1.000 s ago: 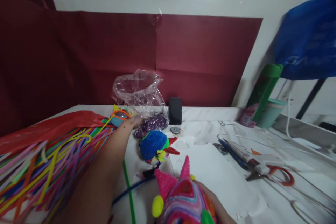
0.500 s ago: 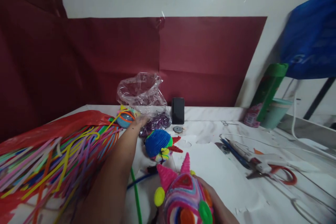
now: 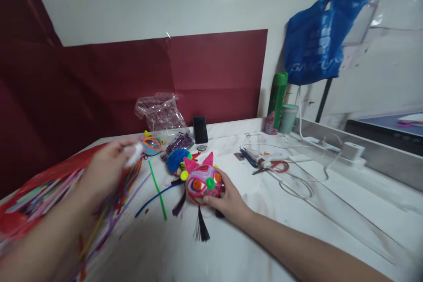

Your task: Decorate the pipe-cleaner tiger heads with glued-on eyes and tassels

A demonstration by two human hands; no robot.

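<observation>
My right hand (image 3: 229,200) holds a round craft ball (image 3: 204,181) wrapped in pink, purple and white fuzzy strips. Pink pointed ears, coloured dots and black tassels (image 3: 202,229) are on it. Raised at the left, my left hand (image 3: 107,163) pinches a small white thing (image 3: 134,155), blurred and too unclear to name. Below that hand spread many pipe cleaners (image 3: 53,196) on a red plastic bag (image 3: 71,161). Just behind the held ball sits a blue wrapped ball (image 3: 178,161). Another ball (image 3: 152,146), with orange strips, stands near the white thing.
A green pipe cleaner (image 3: 157,190) crosses a blue one (image 3: 150,201) on the white table. Behind are a clear bag (image 3: 160,112) and a dark phone (image 3: 200,129). To the right lie red-handled scissors (image 3: 279,166), a glue gun (image 3: 264,157), cables, a cup (image 3: 288,119) and a power strip (image 3: 319,142).
My left hand has drawn back from the rear of the table with a white thing in it. The view has turned right and widened, and my right hand still holds the pink ball.
</observation>
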